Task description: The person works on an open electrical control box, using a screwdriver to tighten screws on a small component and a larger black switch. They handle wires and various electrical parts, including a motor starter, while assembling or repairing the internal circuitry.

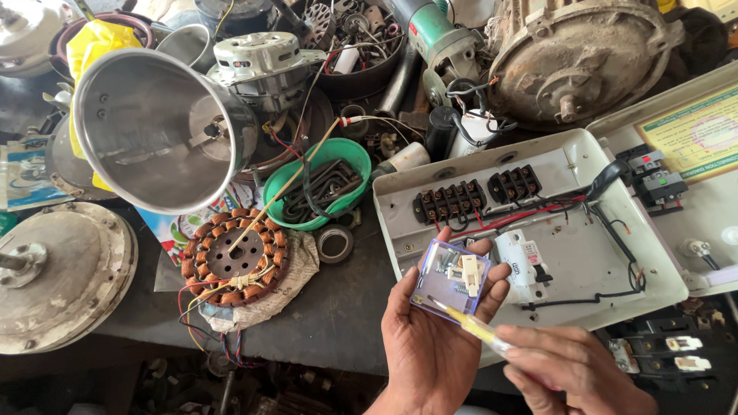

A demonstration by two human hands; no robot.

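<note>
My left hand (430, 338) holds a small clear square module (450, 280) with a white part inside, palm up, over the front edge of the bench. My right hand (573, 369) grips a yellow-handled screwdriver (477, 327) whose tip rests at the module's lower left corner. Just behind both hands lies an open white electrical panel box (584, 253) with black terminal blocks (450, 201), red and black wires and a white circuit breaker (516, 257).
A copper-wound stator (234, 257) lies on cloth to the left, beside a green bowl of metal parts (319, 184) and a tape roll (335, 243). A steel jar (154, 127), a round motor cover (58, 277), a large motor (580, 54) and an angle grinder (438, 38) crowd the back.
</note>
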